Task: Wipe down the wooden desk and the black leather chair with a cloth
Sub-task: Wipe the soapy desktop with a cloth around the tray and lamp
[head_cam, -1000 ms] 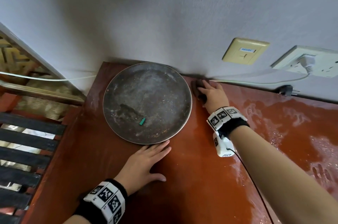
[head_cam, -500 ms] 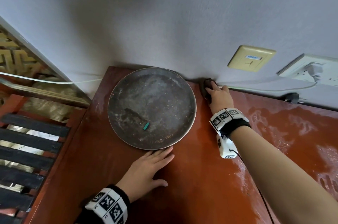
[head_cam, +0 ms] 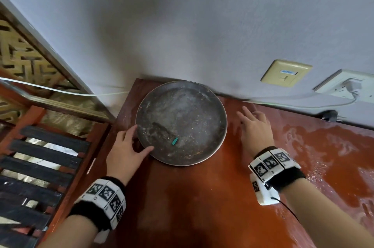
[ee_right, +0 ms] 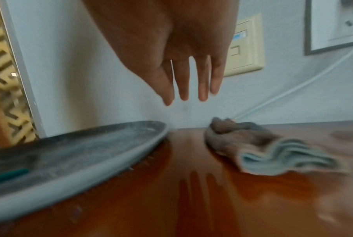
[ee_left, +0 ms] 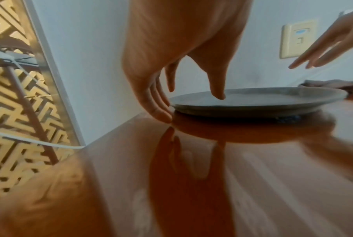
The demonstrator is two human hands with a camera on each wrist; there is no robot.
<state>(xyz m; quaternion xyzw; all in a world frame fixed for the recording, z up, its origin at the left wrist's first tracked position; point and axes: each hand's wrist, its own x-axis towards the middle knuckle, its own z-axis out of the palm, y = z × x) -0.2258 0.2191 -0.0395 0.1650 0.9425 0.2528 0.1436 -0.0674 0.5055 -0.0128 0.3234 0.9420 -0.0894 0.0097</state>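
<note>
A dusty round plate [head_cam: 181, 124] stands on the glossy reddish wooden desk [head_cam: 192, 197], close to the wall. My left hand [head_cam: 139, 142] is at the plate's front-left rim, fingertips [ee_left: 163, 115] touching the desk beside the edge and thumb hovering over the rim. Held above the desk to the right of the plate, my right hand [head_cam: 253, 122] has straight fingers [ee_right: 204, 89] and holds nothing. The crumpled grey-brown cloth [ee_right: 252, 141] lies loose on the desk by the wall, just beyond that hand. The head view hides it behind the hand. No chair is in view.
A small green piece [head_cam: 174, 141] lies on the plate. A beige wall plate [head_cam: 286, 75], a white socket [head_cam: 348, 85] and a white cable [head_cam: 303, 105] are on the wall right behind the desk. The desk's left edge drops to black slats [head_cam: 46, 156]. The desk's right part shows wet streaks [head_cam: 323, 146].
My right hand has let go of the cloth at the wall and lifted back, open. My left hand has slid from the plate's front edge to its front-left rim.
</note>
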